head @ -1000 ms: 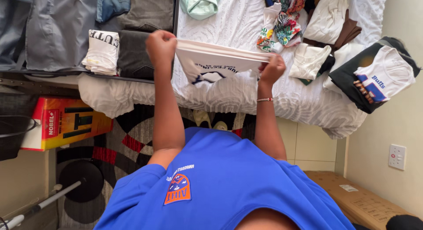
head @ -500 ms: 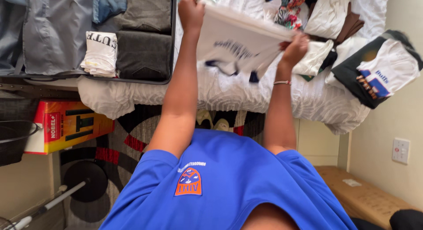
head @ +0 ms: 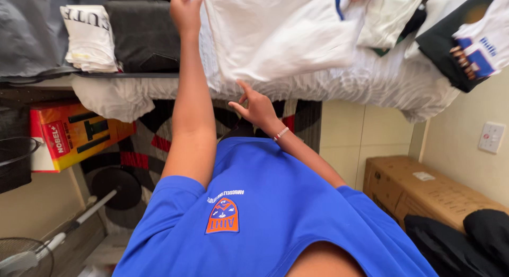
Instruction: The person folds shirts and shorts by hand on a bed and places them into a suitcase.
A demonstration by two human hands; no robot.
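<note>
Moved: white T-shirt (head: 281,33) is now laid flat on the bed (head: 371,81).
Left hand (head: 185,12): closed on its corner.
Right hand (head: 257,107): open, released, at the hem.
Left: folding.

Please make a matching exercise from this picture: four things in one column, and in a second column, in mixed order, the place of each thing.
Things:
1. white garment
2. cardboard box
3. red and yellow carton
4. folded white shirt with dark letters

Places:
a. in the open suitcase
b. on the floor by the wall with the socket
c. under the bed edge, beside a black basket
d. on the bed, under the left hand

Pairs: 1-d, 2-b, 3-c, 4-a
</note>
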